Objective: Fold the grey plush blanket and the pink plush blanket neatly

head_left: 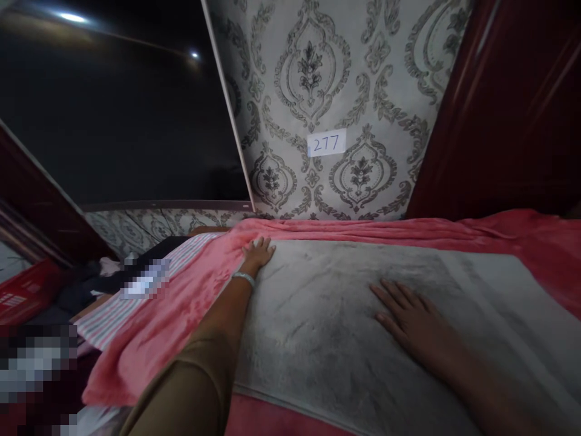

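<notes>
A grey, plush-looking folded cloth (308, 315), perhaps a towel or blanket, lies flat on a pink blanket (181, 327). My left hand (258, 253) rests at its far left corner, fingers spread, partly over the pink blanket. A bracelet (244, 277) circles that wrist. Over the middle right of the grey cloth, my right hand (411, 321) is stretched out palm down with its fingers apart; whether it presses on the cloth or hovers just above, I cannot tell. Neither hand grips anything.
A striped cloth (102, 321) shows under the pink blanket at the left. Behind stand a large dark television screen (122, 115), a patterned wall with a paper label (327, 143) reading 277, and a dark red panel (512, 115). A red basket (27, 290) is at far left.
</notes>
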Tool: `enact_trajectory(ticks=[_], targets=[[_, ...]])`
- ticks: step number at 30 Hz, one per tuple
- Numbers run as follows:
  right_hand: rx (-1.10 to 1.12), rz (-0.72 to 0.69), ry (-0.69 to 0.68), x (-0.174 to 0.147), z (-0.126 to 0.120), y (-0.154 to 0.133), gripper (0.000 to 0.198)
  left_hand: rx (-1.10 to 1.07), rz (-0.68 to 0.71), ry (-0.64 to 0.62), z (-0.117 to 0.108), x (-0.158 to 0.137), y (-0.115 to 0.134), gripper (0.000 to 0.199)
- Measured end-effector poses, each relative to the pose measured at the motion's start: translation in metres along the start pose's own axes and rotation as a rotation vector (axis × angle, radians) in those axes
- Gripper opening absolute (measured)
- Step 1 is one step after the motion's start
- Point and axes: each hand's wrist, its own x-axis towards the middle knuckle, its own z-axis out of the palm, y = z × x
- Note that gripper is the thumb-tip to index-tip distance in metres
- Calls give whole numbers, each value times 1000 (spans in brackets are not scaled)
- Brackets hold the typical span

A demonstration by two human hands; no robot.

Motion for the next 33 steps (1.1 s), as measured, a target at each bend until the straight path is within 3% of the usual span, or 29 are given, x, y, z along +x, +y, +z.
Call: enact_trajectory(ticks=[5, 9, 13, 18, 25, 29, 33], targets=[[0, 0, -18, 1, -12, -7, 63, 15, -31, 44, -2, 4, 3, 67], [1, 17, -25, 1, -18, -12, 62, 38, -3, 43, -10, -10, 6, 71], [8, 17, -7, 2, -19, -13, 61, 44, 161, 4, -11, -40, 32, 68], [3, 27, -40, 3, -25, -15, 59, 24, 442, -30, 9, -82, 80, 65], [64, 20, -66, 7, -31, -17, 59, 60, 439, 53, 15, -94, 86, 63], [114, 49, 0, 11, -44, 12, 61, 59, 445, 85, 14, -90, 85, 62], [6, 334, -55, -8, -58, 63, 62, 62, 447, 99, 14, -87, 87, 61]])
